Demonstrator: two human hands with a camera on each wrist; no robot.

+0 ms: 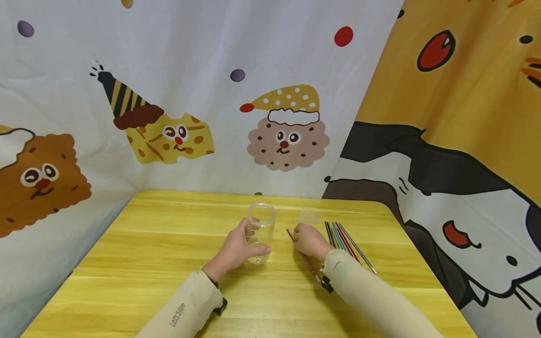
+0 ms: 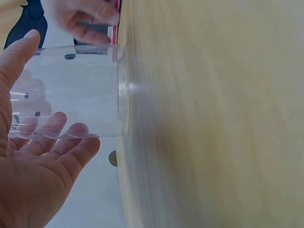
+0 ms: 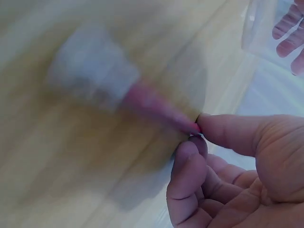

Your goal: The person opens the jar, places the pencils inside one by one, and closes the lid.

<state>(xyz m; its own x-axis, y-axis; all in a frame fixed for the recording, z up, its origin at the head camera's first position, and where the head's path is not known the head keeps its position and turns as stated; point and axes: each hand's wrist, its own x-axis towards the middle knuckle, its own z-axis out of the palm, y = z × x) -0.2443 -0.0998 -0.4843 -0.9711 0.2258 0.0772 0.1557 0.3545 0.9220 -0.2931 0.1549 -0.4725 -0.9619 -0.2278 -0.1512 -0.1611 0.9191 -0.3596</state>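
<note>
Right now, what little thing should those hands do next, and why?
Probably lift the red pencil and bring it over the clear cup: the right hand pinches the pencil between thumb and finger, while the left hand holds the cup upright nearby.

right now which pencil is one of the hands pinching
The reddish pencil apart on the left, pinched by the right hand; the other pencils lie grouped on the table.
</note>
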